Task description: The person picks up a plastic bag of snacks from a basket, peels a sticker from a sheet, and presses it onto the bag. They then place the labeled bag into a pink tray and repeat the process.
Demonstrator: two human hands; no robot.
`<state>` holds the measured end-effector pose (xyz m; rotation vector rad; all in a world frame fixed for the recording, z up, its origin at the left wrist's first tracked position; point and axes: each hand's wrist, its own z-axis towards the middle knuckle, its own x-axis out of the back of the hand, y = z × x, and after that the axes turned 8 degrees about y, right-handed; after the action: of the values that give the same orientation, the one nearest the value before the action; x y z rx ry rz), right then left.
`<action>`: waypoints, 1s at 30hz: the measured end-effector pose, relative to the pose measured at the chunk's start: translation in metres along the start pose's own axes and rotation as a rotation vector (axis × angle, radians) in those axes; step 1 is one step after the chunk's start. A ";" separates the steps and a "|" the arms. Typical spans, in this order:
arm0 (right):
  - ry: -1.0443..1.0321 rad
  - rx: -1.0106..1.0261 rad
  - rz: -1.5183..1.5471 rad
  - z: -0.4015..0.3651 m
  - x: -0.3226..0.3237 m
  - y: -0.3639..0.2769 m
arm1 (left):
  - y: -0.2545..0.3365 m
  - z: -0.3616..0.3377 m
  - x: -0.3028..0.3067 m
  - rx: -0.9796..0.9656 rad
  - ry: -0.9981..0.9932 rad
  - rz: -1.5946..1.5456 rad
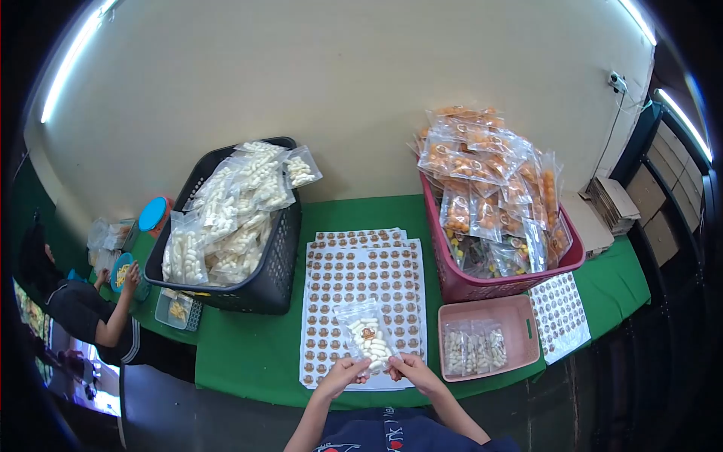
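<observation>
Between my two hands is a clear plastic bag [376,348] of white oblong pieces, with a round brown sticker [368,333] on its front. My left hand [345,376] pinches the lower left corner. At the lower right corner, the fingers of my right hand [412,368] are closed on the same bag. Underneath lie overlapping sheets of round brown stickers [324,301], with some rows partly hidden by the bag and my hands.
A black basket [282,264] heaped with similar white-filled bags stands left. A maroon basket [497,288] of orange-filled bags stands right, behind a pink tray [520,331] holding bags. Another sticker sheet [559,313] lies beside it. At far left, a person [83,309] works near bowls.
</observation>
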<state>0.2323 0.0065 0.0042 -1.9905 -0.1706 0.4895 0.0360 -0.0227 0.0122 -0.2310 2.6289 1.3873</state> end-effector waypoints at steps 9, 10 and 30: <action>0.153 0.102 -0.015 -0.020 0.100 0.014 | -0.042 0.019 -0.074 -0.169 -0.346 0.328; 0.287 0.157 -0.028 -0.021 0.113 0.012 | -0.050 0.023 -0.079 -0.189 -0.300 0.326; 1.144 0.192 -1.106 -0.040 0.304 0.080 | -0.055 0.013 -0.064 -0.344 0.234 0.332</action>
<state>0.5166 0.0366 -0.1317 -1.4130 -0.4190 -1.2520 0.1111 -0.0385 -0.0257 0.0088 2.6831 2.0379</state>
